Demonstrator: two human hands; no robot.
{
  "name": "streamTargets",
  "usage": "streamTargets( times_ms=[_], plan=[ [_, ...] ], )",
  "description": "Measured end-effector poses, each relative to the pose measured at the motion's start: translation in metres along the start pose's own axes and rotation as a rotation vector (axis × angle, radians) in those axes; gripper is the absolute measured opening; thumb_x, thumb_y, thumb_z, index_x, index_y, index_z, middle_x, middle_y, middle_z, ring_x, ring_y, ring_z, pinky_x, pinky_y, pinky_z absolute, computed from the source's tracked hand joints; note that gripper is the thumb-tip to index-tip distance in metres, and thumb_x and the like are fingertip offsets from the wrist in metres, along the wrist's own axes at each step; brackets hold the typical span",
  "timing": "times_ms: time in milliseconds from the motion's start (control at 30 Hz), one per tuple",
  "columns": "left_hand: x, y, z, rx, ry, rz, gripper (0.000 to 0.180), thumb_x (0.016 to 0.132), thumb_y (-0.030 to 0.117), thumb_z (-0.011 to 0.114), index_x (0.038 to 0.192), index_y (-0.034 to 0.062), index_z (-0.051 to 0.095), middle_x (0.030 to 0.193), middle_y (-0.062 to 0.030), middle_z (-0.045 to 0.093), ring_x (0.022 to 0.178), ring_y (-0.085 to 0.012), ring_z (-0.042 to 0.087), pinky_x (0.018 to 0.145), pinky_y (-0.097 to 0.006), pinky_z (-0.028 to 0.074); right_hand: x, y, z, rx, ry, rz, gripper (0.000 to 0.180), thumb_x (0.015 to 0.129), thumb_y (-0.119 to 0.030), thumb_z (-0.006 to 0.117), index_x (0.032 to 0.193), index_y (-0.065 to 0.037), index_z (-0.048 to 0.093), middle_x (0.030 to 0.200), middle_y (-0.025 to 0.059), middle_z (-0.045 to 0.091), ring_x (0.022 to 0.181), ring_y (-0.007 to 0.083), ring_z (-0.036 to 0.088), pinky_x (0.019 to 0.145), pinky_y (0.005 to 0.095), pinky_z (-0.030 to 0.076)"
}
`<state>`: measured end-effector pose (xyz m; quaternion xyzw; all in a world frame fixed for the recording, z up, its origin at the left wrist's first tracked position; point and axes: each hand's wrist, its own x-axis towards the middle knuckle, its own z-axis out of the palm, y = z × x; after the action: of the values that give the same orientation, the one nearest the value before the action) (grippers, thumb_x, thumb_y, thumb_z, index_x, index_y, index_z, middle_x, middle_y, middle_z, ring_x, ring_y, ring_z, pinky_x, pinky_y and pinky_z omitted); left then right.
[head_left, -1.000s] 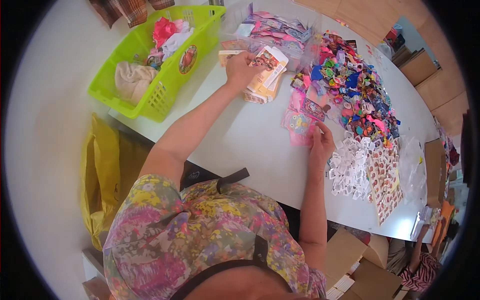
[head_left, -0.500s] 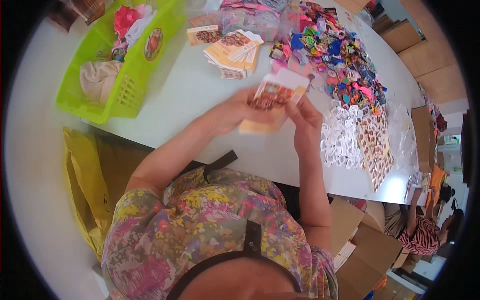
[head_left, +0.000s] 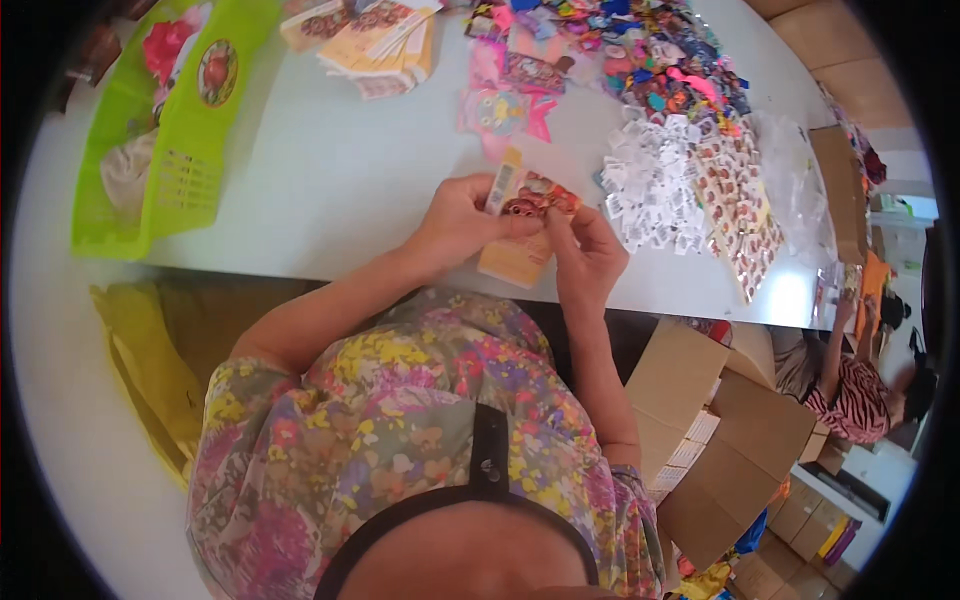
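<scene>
A flat yellow-and-white printed carton (head_left: 518,262) with a red and brown picture on its front is held between my two hands above the table's near edge. My left hand (head_left: 463,225) grips its left side, the thumb lying across the front. At the right side, my right hand (head_left: 592,258) pinches the edge with thumb and fingers. A pale flap stands up at the carton's top. Just beyond it lies a pink pouch with an owl-like figure (head_left: 497,110). Farther left is a fanned stack of similar cartons (head_left: 380,68).
A lime-green basket (head_left: 190,185) with cloth items stands at the left. To the right lie a colourful heap of small trinkets (head_left: 640,55), white tags (head_left: 650,185), sticker sheets (head_left: 742,215) and clear plastic (head_left: 795,190). An open cardboard box (head_left: 745,450) is below; another person (head_left: 850,395) sits far right.
My view has shifted, so the table things appear farther up and left. Both hands keep the carton, now turned more upright, with the right thumb at its front.
</scene>
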<state>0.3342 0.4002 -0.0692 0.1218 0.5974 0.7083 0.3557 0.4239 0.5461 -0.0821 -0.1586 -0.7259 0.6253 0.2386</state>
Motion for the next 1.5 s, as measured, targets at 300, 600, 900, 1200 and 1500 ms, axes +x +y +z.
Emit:
streamTargets(
  times_ms=[300,600,900,1200,1500],
  plan=[
    [-0.026,-0.026,-0.005,0.341,0.147,0.406,0.072,0.080,0.013,0.076,0.142,0.0082,0.039,0.098,-0.0026,0.058,0.071,-0.0086,0.051,0.060,-0.025,0.045,-0.023,-0.003,0.010,0.036,-0.081,0.081,0.037,0.089,0.001,0.060,0.124,0.009,0.054,0.109,0.0130,0.065,0.096,0.0163,0.061,0.084,0.0289,0.050],
    [-0.059,-0.024,-0.022,0.239,-0.027,0.304,0.038,0.085,0.017,0.072,0.116,0.0048,0.053,0.082,-0.0041,0.054,0.064,-0.0103,0.049,0.059,-0.026,0.043,-0.034,-0.004,0.003,0.077,-0.178,0.089,0.024,0.089,0.002,0.058,0.112,0.008,0.060,0.099,0.0097,0.064,0.086,0.0144,0.059,0.075,0.0271,0.049],
    [-0.034,-0.033,-0.015,0.467,0.124,0.760,0.017,0.086,0.017,0.070,0.087,0.0016,0.062,0.087,-0.0089,0.055,0.080,-0.0175,0.055,0.067,-0.028,0.045,-0.019,-0.022,-0.021,-0.487,-0.386,-0.317,0.007,0.081,-0.001,0.063,0.085,0.004,0.067,0.097,0.0117,0.061,0.099,0.0194,0.056,0.081,0.0311,0.046],
    [-0.041,-0.002,-0.022,0.030,-0.052,0.228,0.012,0.083,0.008,0.074,0.089,0.0010,0.066,0.084,-0.0015,0.064,0.078,-0.0061,0.060,0.068,-0.022,0.050,-0.005,-0.034,-0.016,0.178,-0.404,0.370,0.011,0.087,-0.004,0.060,0.094,0.002,0.067,0.099,0.0056,0.065,0.091,0.0128,0.062,0.077,0.0277,0.053],
    [-0.035,0.004,-0.018,-0.060,0.018,0.049,0.010,0.080,0.005,0.074,0.084,-0.0003,0.067,0.079,-0.0031,0.067,0.071,-0.0079,0.062,0.064,-0.023,0.051,0.016,-0.044,-0.024,-0.052,-0.638,0.428,0.008,0.085,-0.003,0.067,0.091,0.002,0.070,0.079,0.0032,0.068,0.070,0.0068,0.061,0.068,0.0236,0.052]
  ],
)
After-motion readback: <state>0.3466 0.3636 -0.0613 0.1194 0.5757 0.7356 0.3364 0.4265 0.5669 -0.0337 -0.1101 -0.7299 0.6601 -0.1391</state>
